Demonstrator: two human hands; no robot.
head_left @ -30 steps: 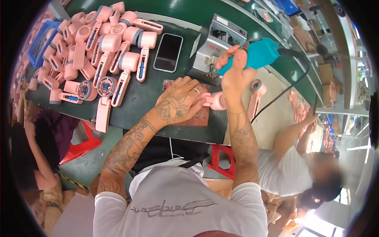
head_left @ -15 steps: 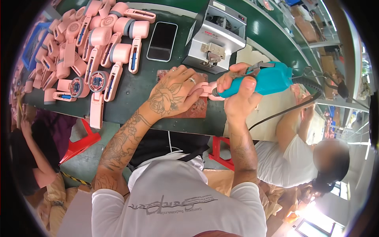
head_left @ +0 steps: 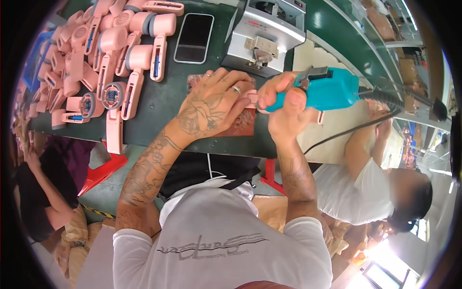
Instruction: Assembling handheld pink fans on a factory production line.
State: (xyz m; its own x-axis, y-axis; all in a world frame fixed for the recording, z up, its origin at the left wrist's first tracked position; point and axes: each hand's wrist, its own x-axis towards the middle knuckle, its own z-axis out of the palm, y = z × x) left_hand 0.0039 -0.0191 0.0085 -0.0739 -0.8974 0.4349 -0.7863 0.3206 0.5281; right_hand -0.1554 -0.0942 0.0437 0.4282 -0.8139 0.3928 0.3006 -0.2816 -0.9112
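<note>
A pink handheld-fan part (head_left: 251,98) lies low over a reddish worn mat (head_left: 242,126), partly covered by my hands. My tattooed left hand (head_left: 207,108), a ring on one finger, bends over it and pins it with thumb and fingers. In my right hand (head_left: 285,115) is a teal electric screwdriver (head_left: 334,90), lying nearly level with its nose pointing left at the part. My fingers hide its tip, so I cannot tell whether it touches. A cable leaves its right end.
Many pink handheld fans (head_left: 112,39) heap at left, some opened with blue batteries showing. A phone (head_left: 194,38) lies beyond my left hand. Behind the mat stands a silver box-shaped machine (head_left: 255,36). A person in a white shirt (head_left: 353,195) sits at right, another at left.
The view has shifted a little, so the bench sits higher in it. My right fingers now cover the screwdriver's nose, which showed before. Both hands keep their holds.
</note>
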